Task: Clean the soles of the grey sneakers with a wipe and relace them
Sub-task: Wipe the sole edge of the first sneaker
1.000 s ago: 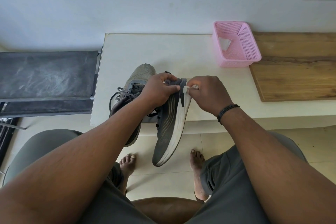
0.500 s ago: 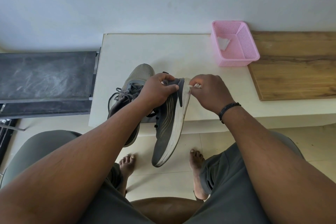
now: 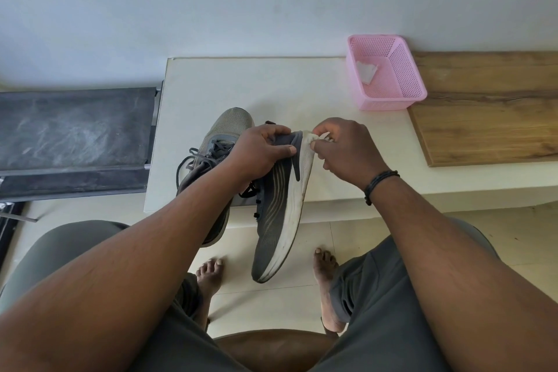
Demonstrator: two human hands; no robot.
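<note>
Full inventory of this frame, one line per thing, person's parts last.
held sneaker: 1, dark grey with white sole, in the air over the table's front edge, toe pointing down
second sneaker: 1, grey, laced, lying on the table behind the left forearm
wipe: 1, white, against the held sneaker's heel
basket: 1, pink, far right of the table by the wall
tissue: 1, white, inside the basket
table: 1, cream
wooden board: 1, brown, right of the basket
dark bench: 1, left of the table
wristband: 1, black, right wrist
left hand: grips the held sneaker's heel
right hand: pinches the wipe
bare feet: 2, on the floor tiles
</note>
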